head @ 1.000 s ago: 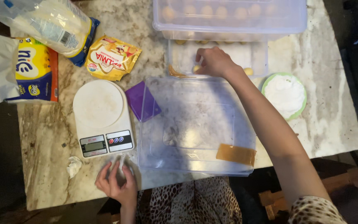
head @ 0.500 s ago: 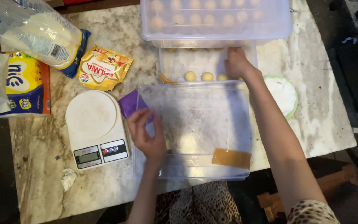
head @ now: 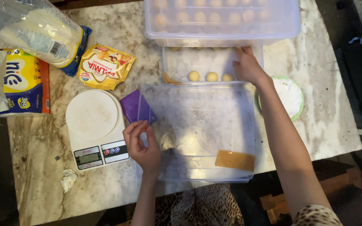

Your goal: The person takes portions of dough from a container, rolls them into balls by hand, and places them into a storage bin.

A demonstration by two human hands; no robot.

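Note:
A clear plastic box [head: 197, 129] lies in front of me on the marble table [head: 47, 138]. My left hand [head: 142, 146] rests at its left edge, fingers curled near a purple scraper [head: 135, 106], holding nothing I can see. My right hand [head: 248, 67] reaches past the box and grips the right side of a smaller clear container [head: 181, 62] holding three pale dough balls [head: 210, 76]. Behind it stands a large lidded tub [head: 223, 19] filled with several dough balls.
A white kitchen scale [head: 95, 125] sits left of the box. Further left lie a yellow butter packet [head: 103, 67], a yellow bag [head: 21, 81] and a clear flour bag [head: 26, 27]. A green-rimmed bowl of flour [head: 292, 94] stands right. A crumpled scrap [head: 68, 179] lies near the front.
My left hand rose from the table's front edge to the box's left side. My right hand shifted right along the small container. The view slid, bringing the dough balls into sight.

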